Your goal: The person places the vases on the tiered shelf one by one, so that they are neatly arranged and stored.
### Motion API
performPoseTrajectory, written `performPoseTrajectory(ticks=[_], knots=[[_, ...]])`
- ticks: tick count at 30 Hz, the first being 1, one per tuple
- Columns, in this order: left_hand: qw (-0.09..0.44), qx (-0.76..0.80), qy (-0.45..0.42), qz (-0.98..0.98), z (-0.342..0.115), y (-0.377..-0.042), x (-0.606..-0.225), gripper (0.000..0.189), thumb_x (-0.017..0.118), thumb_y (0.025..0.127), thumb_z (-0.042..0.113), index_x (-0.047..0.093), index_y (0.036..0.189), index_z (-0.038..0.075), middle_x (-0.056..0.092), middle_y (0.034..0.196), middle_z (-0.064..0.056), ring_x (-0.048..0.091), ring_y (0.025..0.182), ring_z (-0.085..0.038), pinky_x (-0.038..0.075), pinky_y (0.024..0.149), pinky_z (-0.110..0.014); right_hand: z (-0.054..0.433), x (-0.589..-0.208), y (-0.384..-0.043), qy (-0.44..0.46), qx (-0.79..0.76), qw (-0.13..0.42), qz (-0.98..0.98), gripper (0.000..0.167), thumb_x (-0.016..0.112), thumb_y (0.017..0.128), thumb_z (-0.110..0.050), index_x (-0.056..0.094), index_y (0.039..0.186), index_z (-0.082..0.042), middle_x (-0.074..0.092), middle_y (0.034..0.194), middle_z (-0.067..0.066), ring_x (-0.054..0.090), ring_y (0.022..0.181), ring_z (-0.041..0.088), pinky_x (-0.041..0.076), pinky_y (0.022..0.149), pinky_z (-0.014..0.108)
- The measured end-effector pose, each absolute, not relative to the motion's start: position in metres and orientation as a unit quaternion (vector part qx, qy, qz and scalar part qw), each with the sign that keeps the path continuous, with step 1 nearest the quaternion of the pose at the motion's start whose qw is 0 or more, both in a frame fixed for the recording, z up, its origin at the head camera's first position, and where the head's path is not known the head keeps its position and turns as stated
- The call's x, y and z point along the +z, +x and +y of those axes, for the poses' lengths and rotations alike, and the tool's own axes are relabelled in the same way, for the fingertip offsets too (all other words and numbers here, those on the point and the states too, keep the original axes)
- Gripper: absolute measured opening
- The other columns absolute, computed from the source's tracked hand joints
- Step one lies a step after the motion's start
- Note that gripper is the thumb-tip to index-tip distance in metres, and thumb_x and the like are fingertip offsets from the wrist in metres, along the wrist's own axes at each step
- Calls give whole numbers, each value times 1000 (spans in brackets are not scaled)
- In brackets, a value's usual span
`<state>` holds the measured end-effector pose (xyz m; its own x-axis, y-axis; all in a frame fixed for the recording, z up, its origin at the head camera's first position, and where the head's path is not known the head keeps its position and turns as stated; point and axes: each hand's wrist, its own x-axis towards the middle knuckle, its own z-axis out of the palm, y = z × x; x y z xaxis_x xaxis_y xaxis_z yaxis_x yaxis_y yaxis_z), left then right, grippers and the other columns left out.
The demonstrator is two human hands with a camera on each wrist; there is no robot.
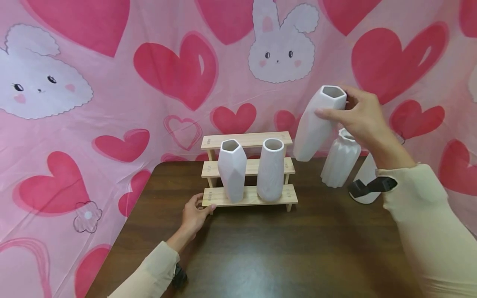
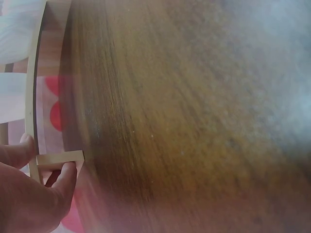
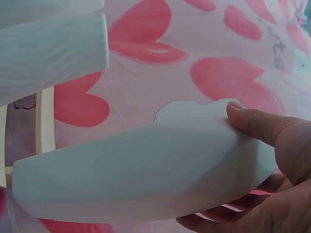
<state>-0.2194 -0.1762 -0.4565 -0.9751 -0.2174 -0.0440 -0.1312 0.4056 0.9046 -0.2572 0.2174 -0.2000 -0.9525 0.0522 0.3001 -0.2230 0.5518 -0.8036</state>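
My right hand (image 1: 363, 118) holds a white faceted vase (image 1: 314, 126) near its rim, thumb on the near side, lifted above the table and tilted with its base toward the left. In the right wrist view, the fingers wrap the vase (image 3: 136, 170) from below. At the lower left of a three-tier wooden stand (image 1: 246, 140), my left hand (image 1: 194, 217) grips the end of the bottom shelf. The left wrist view has thumb and fingers around that corner and its leg. On the bottom shelf stand another faceted vase (image 1: 232, 169) and a round-mouthed vase (image 1: 271, 171).
Right of the stand, a ribbed white vase (image 1: 340, 161) stands on the dark wooden table (image 1: 261, 248). Beside it is another white vase (image 1: 368, 174), partly hidden by the right wrist and strap. A pink cloth (image 1: 123, 95) with hearts and rabbits hangs behind the table.
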Motion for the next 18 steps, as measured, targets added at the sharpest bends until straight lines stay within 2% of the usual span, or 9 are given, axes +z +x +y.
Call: performPoseTrajectory(ticks=[3,8,13,18], knots=[[40,-536,102,-837,-176,-220,-457,60,77,83,19,50,135,5,66,115,-16,61,106,-31,50,80,-38,210,-196,-260,60,479,145,-864,65,78,80,-40,52,138,-26,57,122,5,53,102,23,47,78,31],[39,-538,102,-836,-176,-220,-457,59,76,83,20,50,134,5,66,114,-16,61,106,-31,50,80,-38,197,-191,-266,69,485,153,-858,64,80,77,-39,56,135,-23,59,118,4,54,100,22,45,82,34],[42,-544,100,-832,-175,-220,-456,58,76,84,18,51,133,5,66,114,-16,63,104,-30,50,77,-36,184,-186,-271,89,505,164,-843,60,82,77,-34,60,131,-21,62,112,3,55,97,19,43,79,29],[42,-543,104,-832,-176,-221,-456,57,76,84,18,51,133,6,67,114,-15,63,105,-30,51,78,-37,167,-183,-276,117,513,165,-834,58,81,78,-31,60,130,-18,62,112,4,55,96,20,46,77,29]])
